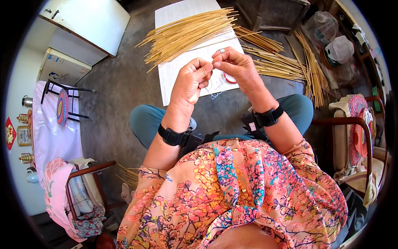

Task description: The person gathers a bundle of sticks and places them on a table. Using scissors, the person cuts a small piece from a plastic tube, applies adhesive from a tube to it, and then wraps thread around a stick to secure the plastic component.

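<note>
"How far along does it look from your end?"

"I'd judge the fine finger work is under way and not yet finished. My left hand (191, 81) and right hand (240, 68) are both pinched closed, tips meeting above the worktop (164, 85). I can't make out what sits between them; it's too small. The stalks (186, 35) on the worktop lie loose, with no tie I can see, so I'd call those undone. How much remains, I can't say."

"Where is everything?"

"The stalks lie across the far half, ends poking past the left edge and some tips past the right. Closer in, the thread (217, 94) lies loosely tangled by the near edge, and the red-and-white ring (229, 78) sits toward the near right corner, just beside my right wrist."

"Counts?"

"Two hands, one worktop, one ring, one tangle of thread. One heap of stalks up there, too many and too overlapped to number singly. On the floor past the right edge I get at least three more bunches (277, 66), partly crossing. Two wrist straps (171, 136), one on each arm."
</note>
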A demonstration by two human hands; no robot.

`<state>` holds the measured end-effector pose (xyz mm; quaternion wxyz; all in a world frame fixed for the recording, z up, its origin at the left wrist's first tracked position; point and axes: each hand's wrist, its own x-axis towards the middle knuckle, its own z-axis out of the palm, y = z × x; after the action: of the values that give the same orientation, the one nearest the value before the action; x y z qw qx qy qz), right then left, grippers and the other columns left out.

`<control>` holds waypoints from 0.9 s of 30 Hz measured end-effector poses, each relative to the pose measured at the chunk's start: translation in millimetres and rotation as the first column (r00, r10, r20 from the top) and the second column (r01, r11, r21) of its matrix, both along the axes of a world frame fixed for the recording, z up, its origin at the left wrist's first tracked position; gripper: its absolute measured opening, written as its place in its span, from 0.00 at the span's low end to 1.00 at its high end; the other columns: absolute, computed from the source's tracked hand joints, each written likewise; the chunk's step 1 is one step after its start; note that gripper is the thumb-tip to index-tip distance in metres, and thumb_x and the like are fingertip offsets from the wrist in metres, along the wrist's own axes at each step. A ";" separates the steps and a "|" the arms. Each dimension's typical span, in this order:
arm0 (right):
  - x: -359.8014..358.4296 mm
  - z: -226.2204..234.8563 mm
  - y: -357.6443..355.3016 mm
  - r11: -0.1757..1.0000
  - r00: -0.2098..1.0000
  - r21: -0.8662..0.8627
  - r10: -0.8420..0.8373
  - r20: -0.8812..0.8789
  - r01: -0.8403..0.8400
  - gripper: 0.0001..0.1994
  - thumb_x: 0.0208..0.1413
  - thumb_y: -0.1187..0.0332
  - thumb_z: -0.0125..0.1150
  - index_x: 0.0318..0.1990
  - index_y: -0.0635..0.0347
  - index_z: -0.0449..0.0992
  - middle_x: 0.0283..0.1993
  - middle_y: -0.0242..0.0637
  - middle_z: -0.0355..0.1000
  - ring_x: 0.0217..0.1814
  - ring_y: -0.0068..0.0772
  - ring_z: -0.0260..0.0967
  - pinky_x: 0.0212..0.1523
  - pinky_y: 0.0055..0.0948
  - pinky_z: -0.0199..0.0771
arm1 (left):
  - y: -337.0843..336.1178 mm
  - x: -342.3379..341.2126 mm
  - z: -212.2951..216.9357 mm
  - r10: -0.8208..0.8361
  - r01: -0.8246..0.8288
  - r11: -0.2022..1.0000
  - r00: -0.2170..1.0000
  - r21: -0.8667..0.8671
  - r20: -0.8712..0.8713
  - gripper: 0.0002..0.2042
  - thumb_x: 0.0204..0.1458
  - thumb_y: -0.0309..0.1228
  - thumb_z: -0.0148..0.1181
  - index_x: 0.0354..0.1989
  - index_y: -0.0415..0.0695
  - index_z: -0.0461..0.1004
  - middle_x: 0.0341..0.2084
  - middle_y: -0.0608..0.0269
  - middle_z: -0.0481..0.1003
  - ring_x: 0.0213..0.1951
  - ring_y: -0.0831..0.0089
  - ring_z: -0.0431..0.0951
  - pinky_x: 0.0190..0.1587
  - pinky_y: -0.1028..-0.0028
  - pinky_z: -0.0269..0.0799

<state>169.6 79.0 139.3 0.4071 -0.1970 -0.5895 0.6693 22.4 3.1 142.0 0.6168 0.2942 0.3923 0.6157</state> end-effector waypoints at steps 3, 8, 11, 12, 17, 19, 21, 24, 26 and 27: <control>2.1 1.3 1.9 0.999 1.000 0.030 0.027 0.017 -0.027 0.04 0.46 0.77 0.62 0.30 0.64 0.73 0.36 0.32 0.70 0.37 0.18 0.66 0.39 0.19 0.67 | -0.6 -0.9 2.4 -0.024 0.024 1.000 1.000 -0.012 -0.002 0.06 0.50 0.29 0.58 0.27 0.40 0.71 0.18 0.67 0.67 0.17 0.87 0.59 0.17 0.88 0.51; 7.7 6.5 5.7 0.985 0.992 0.145 0.082 0.093 -0.095 0.06 0.45 0.78 0.63 0.33 0.64 0.77 0.34 0.29 0.68 0.37 0.18 0.67 0.40 0.16 0.68 | 0.4 -7.7 1.6 -0.089 0.088 0.995 0.996 -0.055 -0.016 0.06 0.48 0.28 0.60 0.27 0.39 0.71 0.18 0.66 0.68 0.16 0.87 0.60 0.16 0.88 0.51; 8.8 6.6 7.3 0.986 0.987 0.110 0.115 0.108 -0.127 0.06 0.45 0.78 0.63 0.33 0.64 0.77 0.33 0.29 0.68 0.37 0.18 0.67 0.40 0.17 0.68 | 1.8 -12.6 0.8 -0.153 0.151 0.986 0.988 -0.074 -0.016 0.06 0.48 0.27 0.60 0.28 0.39 0.71 0.19 0.65 0.68 0.16 0.86 0.59 0.15 0.89 0.50; 9.3 7.4 8.9 0.975 0.980 0.119 0.174 0.100 -0.186 0.06 0.45 0.78 0.62 0.33 0.63 0.77 0.33 0.29 0.69 0.37 0.19 0.67 0.40 0.17 0.69 | 2.1 -14.5 -0.8 -0.174 0.173 0.982 0.985 -0.079 -0.013 0.06 0.48 0.27 0.60 0.28 0.39 0.71 0.19 0.65 0.69 0.15 0.86 0.59 0.15 0.89 0.50; 12.5 6.6 11.9 0.956 0.962 0.162 0.218 0.163 -0.244 0.04 0.47 0.77 0.62 0.32 0.64 0.76 0.32 0.30 0.71 0.36 0.19 0.68 0.39 0.18 0.70 | 2.2 -15.8 0.1 -0.216 0.213 0.971 0.976 -0.112 -0.018 0.06 0.46 0.26 0.62 0.27 0.37 0.72 0.17 0.66 0.68 0.15 0.86 0.59 0.15 0.87 0.50; 12.7 5.1 11.5 0.960 0.965 0.161 0.203 0.166 -0.229 0.04 0.49 0.76 0.61 0.32 0.64 0.75 0.32 0.31 0.72 0.36 0.20 0.68 0.39 0.19 0.69 | 3.2 -16.4 0.0 -0.226 0.224 0.969 0.974 -0.103 -0.008 0.06 0.46 0.26 0.62 0.27 0.37 0.72 0.17 0.66 0.68 0.16 0.86 0.60 0.15 0.87 0.50; 10.4 2.2 8.5 0.970 0.971 0.149 0.166 0.173 -0.193 0.03 0.50 0.75 0.59 0.32 0.64 0.74 0.31 0.30 0.71 0.35 0.19 0.67 0.37 0.18 0.68 | 3.5 -16.0 -3.2 -0.207 0.208 0.974 0.978 -0.087 0.020 0.06 0.48 0.27 0.60 0.28 0.37 0.72 0.18 0.65 0.68 0.15 0.86 0.60 0.15 0.88 0.50; 9.7 9.9 2.0 0.965 0.955 0.230 0.058 0.292 -0.129 0.04 0.52 0.73 0.57 0.33 0.64 0.72 0.29 0.30 0.70 0.33 0.18 0.64 0.34 0.19 0.66 | 4.1 -13.1 -2.4 -0.150 0.151 0.985 0.989 -0.078 0.013 0.06 0.47 0.26 0.61 0.28 0.37 0.72 0.17 0.67 0.68 0.15 0.86 0.59 0.15 0.88 0.50; 8.7 6.8 4.3 0.967 0.954 0.234 0.028 0.299 -0.102 0.04 0.53 0.72 0.56 0.33 0.64 0.72 0.28 0.30 0.69 0.32 0.18 0.63 0.33 0.20 0.66 | 4.8 -10.4 0.3 -0.119 0.118 0.991 0.993 -0.069 -0.013 0.05 0.46 0.26 0.61 0.29 0.37 0.73 0.16 0.68 0.68 0.15 0.87 0.59 0.15 0.87 0.49; 7.8 5.2 4.9 0.968 0.953 0.235 0.015 0.302 -0.090 0.04 0.53 0.72 0.55 0.33 0.63 0.71 0.28 0.30 0.69 0.31 0.18 0.62 0.32 0.20 0.65 | 4.7 -9.5 1.9 -0.110 0.108 0.992 0.994 -0.061 -0.029 0.05 0.47 0.26 0.61 0.29 0.37 0.73 0.16 0.69 0.68 0.15 0.87 0.59 0.15 0.87 0.49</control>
<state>177.4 83.9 144.5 0.3168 -0.2278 -0.7277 0.5641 13.0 7.8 144.0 0.6514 0.3068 0.4037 0.5645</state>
